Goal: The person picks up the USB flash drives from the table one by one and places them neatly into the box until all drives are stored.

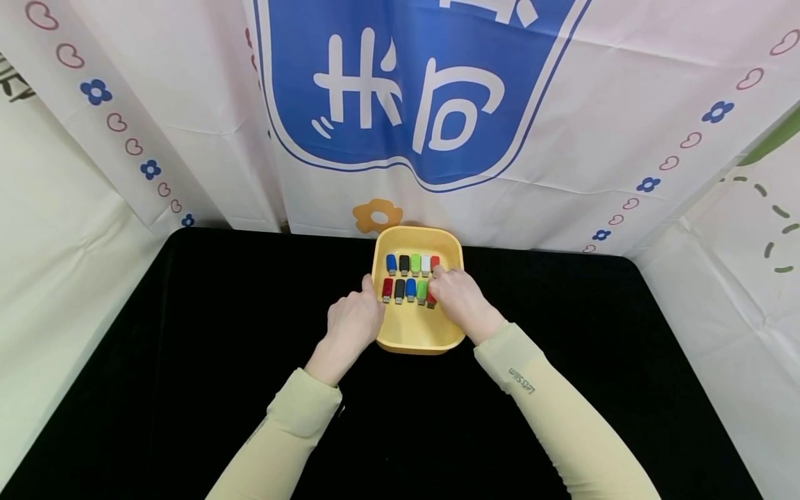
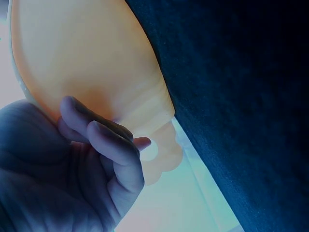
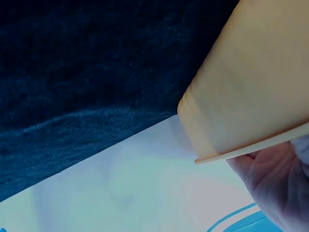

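Observation:
A yellow plastic tub stands near the back of the black table, holding two rows of USB flash drives. The back row shows a blue drive, a black, a green, a white and a red one. In the front row are a dark red drive, a black, a blue, a green and a slightly tilted red drive. My left hand grips the tub's left side, fingers bent against its outer wall. Reaching over the right rim, my right hand pinches the front red drive, partly covering it.
Black cloth covers the table around the tub. A white printed curtain with a blue emblem hangs right behind the tub. White fabric closes in the left and right sides.

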`<state>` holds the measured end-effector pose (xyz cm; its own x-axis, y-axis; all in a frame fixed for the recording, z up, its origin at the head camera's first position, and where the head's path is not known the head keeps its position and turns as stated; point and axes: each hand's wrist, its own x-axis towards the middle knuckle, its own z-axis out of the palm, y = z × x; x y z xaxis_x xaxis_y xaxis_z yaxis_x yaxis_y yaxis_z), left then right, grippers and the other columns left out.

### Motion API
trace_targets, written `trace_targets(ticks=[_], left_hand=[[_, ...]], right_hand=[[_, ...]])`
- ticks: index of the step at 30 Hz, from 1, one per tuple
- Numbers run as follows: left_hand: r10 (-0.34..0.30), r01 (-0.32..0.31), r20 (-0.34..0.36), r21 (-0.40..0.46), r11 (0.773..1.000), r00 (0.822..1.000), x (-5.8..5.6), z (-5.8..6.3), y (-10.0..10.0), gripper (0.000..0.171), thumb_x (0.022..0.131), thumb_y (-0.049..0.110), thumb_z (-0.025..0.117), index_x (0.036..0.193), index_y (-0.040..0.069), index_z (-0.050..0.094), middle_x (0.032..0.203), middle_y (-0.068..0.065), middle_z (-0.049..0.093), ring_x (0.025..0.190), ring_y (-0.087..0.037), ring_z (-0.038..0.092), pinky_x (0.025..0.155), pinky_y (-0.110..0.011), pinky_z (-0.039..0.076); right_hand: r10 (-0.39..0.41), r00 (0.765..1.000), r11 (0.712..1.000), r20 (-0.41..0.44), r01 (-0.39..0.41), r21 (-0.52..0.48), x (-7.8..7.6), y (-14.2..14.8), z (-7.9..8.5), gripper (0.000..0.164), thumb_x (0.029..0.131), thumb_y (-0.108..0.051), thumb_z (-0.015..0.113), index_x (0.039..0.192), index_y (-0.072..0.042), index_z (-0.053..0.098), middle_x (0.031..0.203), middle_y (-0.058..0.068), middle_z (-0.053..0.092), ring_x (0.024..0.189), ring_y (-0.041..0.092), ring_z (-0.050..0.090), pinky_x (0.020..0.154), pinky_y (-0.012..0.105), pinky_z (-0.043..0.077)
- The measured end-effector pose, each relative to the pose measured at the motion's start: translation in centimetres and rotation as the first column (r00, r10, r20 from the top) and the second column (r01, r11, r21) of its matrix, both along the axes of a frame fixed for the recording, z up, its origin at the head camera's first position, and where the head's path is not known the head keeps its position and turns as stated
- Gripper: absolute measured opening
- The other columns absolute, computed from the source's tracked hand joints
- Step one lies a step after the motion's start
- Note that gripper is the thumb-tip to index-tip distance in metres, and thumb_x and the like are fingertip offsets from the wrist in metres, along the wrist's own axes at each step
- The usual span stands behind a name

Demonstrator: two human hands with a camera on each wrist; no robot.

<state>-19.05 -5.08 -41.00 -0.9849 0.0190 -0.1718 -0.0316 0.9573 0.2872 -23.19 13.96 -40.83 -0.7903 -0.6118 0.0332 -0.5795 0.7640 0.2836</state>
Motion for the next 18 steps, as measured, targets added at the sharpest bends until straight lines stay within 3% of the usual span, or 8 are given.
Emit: trace_targets(ticks=[11, 18], left_hand=[[-0.002, 0.002, -0.007, -0.001, 1.0, 1.0, -0.02, -0.06, -0.03, 0.059, 0.102, 0.026, 0.052, 0.15, -0.002, 0.032, 0.065, -0.008, 0.057, 0.049, -0.02, 0.053, 0.042, -0.029, 0.038], [-0.001, 0.001, -0.007, 0.005, 1.0, 1.0, -0.01, -0.03, -0.07, 0.058, 0.102, 0.025, 0.051, 0.149, -0.002, 0.032, 0.064, -0.008, 0.057, 0.049, -0.02, 0.053, 0.042, -0.029, 0.037]], right_hand=[[-0.004, 0.997, 0.999, 0.082, 0.002, 0.034, -0.23, 0.07, 0.18, 0.015, 0.086, 0.005, 0.065, 0.081, -0.007, 0.071, 0.088, 0.012, 0.074, 0.083, 0.028, 0.067, 0.083, 0.04, 0.052], [-0.023, 0.99, 0.999, 0.136, 0.018, 0.039, -0.41, 0.03, 0.42, 0.013, 0.091, 0.004, 0.062, 0.089, -0.005, 0.072, 0.096, 0.013, 0.07, 0.086, 0.028, 0.066, 0.083, 0.039, 0.053]])
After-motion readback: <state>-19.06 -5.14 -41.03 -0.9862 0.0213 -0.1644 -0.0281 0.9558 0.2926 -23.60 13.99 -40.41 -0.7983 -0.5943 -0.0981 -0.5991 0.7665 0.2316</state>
